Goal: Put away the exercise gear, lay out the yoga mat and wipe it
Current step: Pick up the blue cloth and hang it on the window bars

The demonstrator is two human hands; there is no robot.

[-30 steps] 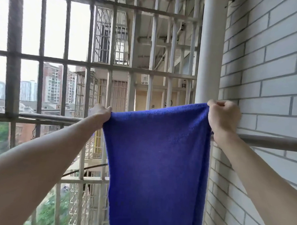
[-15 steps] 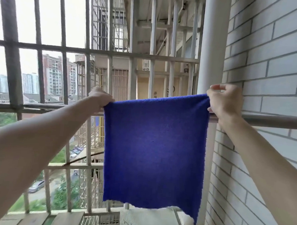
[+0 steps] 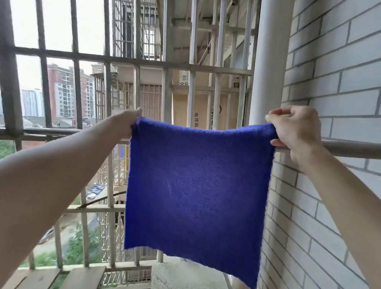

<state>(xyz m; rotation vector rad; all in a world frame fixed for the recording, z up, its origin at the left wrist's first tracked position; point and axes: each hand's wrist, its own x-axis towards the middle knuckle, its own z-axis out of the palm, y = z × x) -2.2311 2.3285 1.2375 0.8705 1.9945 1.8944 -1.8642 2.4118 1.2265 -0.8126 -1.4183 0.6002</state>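
**Slacker top edge on the blue cloth [image 3: 196,188]**

Since half a second ago my right hand [image 3: 295,129] has curled tighter round its upper right corner. My left hand [image 3: 126,119] grips the upper left corner. It hangs flat at frame centre, top edge running left to right, covering the rail [image 3: 348,149] beside the brick wall [image 3: 341,63]. Draping it, I judge, means lifting it over, away from me. No container shows.
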